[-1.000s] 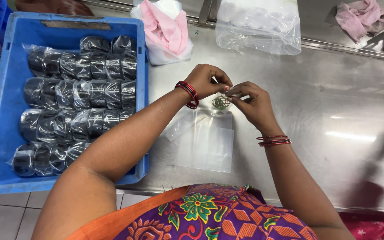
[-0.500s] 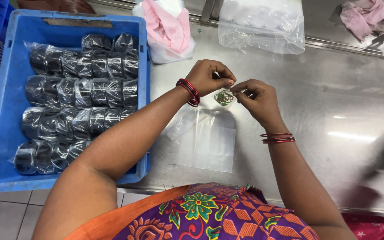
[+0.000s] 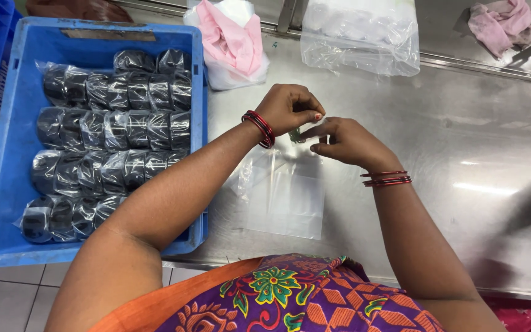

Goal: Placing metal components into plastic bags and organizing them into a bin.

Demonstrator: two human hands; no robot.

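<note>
The left hand (image 3: pixel 290 109) and the right hand (image 3: pixel 345 142) are meeting above the middle of the steel table (image 3: pixel 462 135), and between their fingertips they are pinching a small greenish part (image 3: pixel 296 136), too small to identify. The left hand is curling almost into a fist, thumb and forefinger closing on the part from the left, while the right hand is gripping it from the right with its fingers bunched, probably so that both can steady something so tiny. Directly beneath the hands, on the near side of the table, some flat clear plastic bags (image 3: pixel 287 197) are lying loosely stacked, seemingly kept there within easy reach. To the left, a blue crate (image 3: pixel 7 154) is sitting at the table's edge, and rows of dark round parts in plastic wrap (image 3: pixel 115 123) are filling it, lined up side by side so that they pack tightly. At the far side, a white bag with pink cloth (image 3: pixel 232 43) spilling from it is resting just beside the crate's far right corner, and a larger clear bag (image 3: pixel 361 37) of transparent material is lying further right. A pink rag (image 3: pixel 505 21) is lying crumpled at the far right corner, well apart from the hands.
</note>
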